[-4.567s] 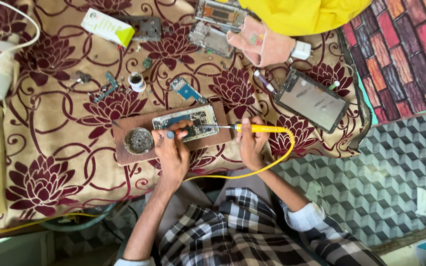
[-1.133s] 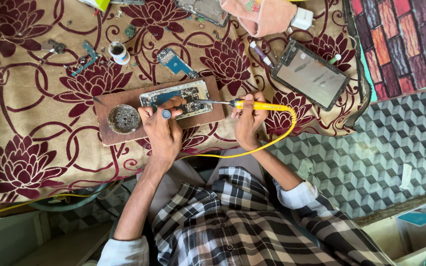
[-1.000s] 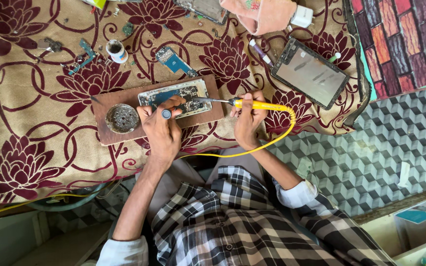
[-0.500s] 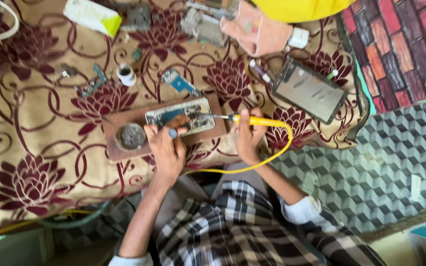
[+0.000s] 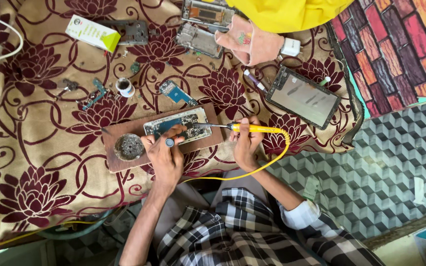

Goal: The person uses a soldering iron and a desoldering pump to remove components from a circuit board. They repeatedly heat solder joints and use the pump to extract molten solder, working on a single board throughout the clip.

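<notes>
Soldering underway: I see the right hand (image 5: 245,143) gripping a yellow soldering iron (image 5: 242,128), its tip at three o'clock of the opened phone (image 5: 176,124); the left hand (image 5: 166,157) pinches apparently a small tool. Next calls for steadiness.

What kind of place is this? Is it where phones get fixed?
Probably yes, a small phone repair spot. A yellow soldering iron touches an opened phone on a wooden board, and another opened phone lies on the flowered cloth.

My left hand (image 5: 166,157): fingers curled, pressing down, forearm bare | my right hand (image 5: 245,145): closed in a pen-like grip, wrist bent, sleeve rolled at elbow | hands near each other
</notes>
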